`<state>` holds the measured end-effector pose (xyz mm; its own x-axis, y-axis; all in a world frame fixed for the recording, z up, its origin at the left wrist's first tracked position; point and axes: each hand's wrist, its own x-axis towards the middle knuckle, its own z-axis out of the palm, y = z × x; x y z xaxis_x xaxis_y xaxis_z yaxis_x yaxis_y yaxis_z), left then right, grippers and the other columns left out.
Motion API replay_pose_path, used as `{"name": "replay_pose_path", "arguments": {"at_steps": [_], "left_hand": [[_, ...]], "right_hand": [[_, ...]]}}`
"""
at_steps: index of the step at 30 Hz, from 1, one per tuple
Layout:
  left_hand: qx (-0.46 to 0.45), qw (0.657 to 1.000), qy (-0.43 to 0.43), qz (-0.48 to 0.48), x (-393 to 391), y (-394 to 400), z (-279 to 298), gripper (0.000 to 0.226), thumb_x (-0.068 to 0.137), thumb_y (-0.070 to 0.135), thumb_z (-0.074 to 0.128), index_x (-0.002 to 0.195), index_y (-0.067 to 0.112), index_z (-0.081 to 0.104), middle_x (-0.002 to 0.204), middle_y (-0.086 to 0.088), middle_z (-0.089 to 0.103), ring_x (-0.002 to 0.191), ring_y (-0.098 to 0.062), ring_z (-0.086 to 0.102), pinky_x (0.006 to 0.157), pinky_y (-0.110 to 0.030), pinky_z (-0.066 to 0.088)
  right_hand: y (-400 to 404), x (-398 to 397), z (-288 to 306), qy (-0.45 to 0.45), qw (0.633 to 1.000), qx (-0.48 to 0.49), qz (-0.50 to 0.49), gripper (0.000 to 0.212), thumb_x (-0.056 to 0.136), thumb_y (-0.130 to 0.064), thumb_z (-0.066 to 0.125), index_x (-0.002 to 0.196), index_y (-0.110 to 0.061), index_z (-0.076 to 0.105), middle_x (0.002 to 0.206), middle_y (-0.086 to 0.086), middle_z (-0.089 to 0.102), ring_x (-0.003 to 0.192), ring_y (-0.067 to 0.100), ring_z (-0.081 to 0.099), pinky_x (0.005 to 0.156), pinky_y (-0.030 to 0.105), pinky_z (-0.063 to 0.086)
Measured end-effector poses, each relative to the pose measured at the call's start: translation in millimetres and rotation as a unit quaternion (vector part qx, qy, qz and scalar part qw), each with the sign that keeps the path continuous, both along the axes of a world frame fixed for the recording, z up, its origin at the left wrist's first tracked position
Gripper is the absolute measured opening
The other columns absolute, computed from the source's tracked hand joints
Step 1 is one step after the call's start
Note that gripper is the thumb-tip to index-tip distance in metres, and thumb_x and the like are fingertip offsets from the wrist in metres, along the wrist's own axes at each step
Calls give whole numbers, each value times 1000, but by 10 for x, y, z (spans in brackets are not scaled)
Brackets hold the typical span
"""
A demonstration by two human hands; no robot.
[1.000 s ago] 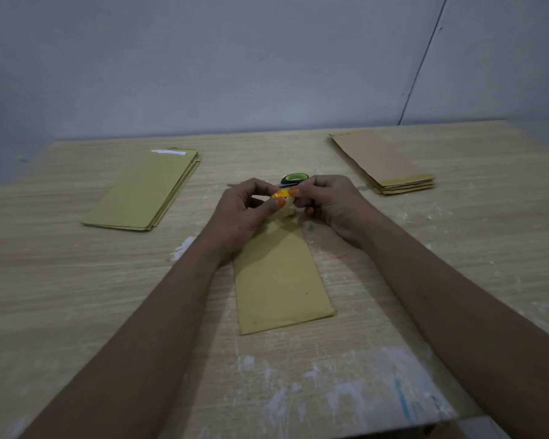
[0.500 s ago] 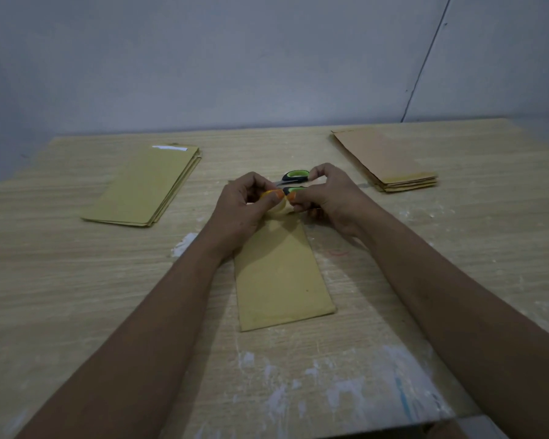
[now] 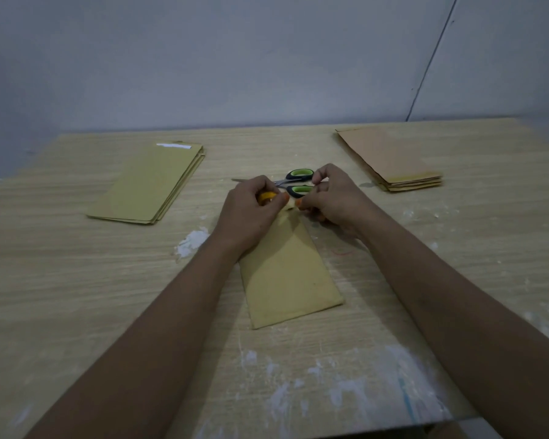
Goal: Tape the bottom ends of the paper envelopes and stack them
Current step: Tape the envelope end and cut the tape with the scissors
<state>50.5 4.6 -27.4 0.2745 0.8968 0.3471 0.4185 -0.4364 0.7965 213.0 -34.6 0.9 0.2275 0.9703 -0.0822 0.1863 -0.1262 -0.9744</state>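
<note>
Head view is showing both hands over the far end of an envelope (image 3: 287,277) lying on the worktop (image 3: 76,280): left hand (image 3: 248,213) gripping a yellow tape roll (image 3: 266,197), right hand (image 3: 333,198) pinching the tape's end (image 3: 290,206), scissors (image 3: 293,182) just beyond.

I count one single envelope (image 3: 290,277) flat under my wrists, and two stacks of envelopes: one yellowish stack (image 3: 149,182) on my left, one browner stack (image 3: 390,156) on my right; sheets per stack I can't tell. One pair of scissors (image 3: 293,182). One roll of tape (image 3: 266,197). One table (image 3: 76,280). My two hands.
</note>
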Motion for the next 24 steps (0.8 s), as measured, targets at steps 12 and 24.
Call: {"name": "replay_pose_path", "arguments": {"at_steps": [12, 24], "left_hand": [[12, 993, -119, 6, -18, 3, 20, 16, 82, 21, 80, 86, 11, 68, 81, -2, 66, 74, -7, 56, 63, -17, 45], [-1, 995, -98, 23, -18, -4, 21, 25, 74, 6, 78, 84, 14, 56, 71, 5, 47, 59, -1, 40, 55, -17, 36]], "right_hand": [[14, -15, -27, 43, 998, 40, 3, 38, 85, 5, 67, 91, -17, 38, 67, 9, 56, 40, 10, 44, 39, 20, 28], [44, -76, -32, 22, 1000, 14, 5, 41, 83, 13, 65, 89, -16, 38, 60, 7, 46, 35, 10, 41, 34, 14, 27]]}}
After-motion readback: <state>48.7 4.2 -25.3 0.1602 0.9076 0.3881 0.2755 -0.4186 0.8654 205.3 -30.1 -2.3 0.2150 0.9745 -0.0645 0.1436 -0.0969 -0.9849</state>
